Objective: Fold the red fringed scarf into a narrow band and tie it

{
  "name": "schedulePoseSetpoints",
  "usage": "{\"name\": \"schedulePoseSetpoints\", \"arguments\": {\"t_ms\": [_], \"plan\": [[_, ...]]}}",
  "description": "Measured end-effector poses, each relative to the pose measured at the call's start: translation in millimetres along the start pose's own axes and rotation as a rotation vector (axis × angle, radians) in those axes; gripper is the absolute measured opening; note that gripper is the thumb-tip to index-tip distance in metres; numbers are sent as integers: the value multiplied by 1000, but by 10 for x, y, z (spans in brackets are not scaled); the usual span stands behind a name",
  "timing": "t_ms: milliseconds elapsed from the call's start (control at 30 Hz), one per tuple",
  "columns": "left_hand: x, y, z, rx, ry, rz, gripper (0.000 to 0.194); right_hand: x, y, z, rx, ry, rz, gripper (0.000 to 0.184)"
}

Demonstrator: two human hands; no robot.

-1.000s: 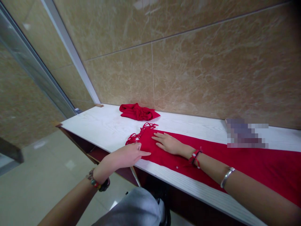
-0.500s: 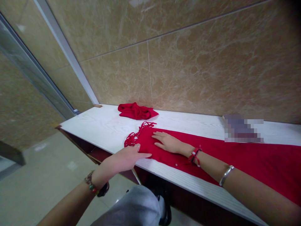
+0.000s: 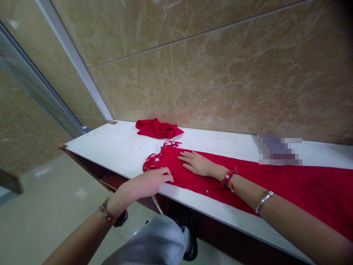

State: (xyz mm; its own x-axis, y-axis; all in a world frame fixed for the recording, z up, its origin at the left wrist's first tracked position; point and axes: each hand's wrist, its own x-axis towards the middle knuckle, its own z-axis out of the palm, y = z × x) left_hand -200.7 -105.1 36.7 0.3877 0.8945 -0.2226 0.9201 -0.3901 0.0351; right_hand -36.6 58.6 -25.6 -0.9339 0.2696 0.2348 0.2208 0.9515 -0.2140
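Observation:
A long red scarf (image 3: 264, 184) with a tasselled end lies spread along the white tabletop. Its fringe (image 3: 154, 160) points left. My right hand (image 3: 197, 163) rests flat on the cloth close to that end, fingers stretched and a little apart. At the near corner beside the fringe, my left hand (image 3: 153, 181) has its thumb and fingers drawn together on the scarf's edge. The fingertips of this hand are partly hidden. Behind the fringe, against the wall, sits a crumpled red cloth (image 3: 157, 129).
The white tabletop (image 3: 110, 141) runs along a marble-tiled wall (image 3: 220, 81). A pixelated, blurred-out object (image 3: 277, 149) lies at the back right. Open compartments show beneath the near edge. My knee (image 3: 154, 235) is just in front of the table.
My left thumb, stretched out before, is now bent in towards the fingers at the scarf's corner. My right hand stays flat on the cloth. The view has shifted slightly.

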Motion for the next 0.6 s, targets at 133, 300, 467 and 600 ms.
{"name": "schedulePoseSetpoints", "arguments": {"t_ms": [133, 300, 467, 600], "plan": [[18, 68, 11, 34, 30, -54, 54, 11, -6, -3, -2, 51, -4, 42], [33, 140, -16, 75, 10, -81, 51, 51, -2, 52, 42, -37, -174, 39], [33, 165, -83, 61, -28, -82, 57, 137, 282, -77, -47, 29, 66, 41], [57, 153, -128, 62, -36, -92, 63, 139, 171, -92, 43, 78, -61, 43]]}}
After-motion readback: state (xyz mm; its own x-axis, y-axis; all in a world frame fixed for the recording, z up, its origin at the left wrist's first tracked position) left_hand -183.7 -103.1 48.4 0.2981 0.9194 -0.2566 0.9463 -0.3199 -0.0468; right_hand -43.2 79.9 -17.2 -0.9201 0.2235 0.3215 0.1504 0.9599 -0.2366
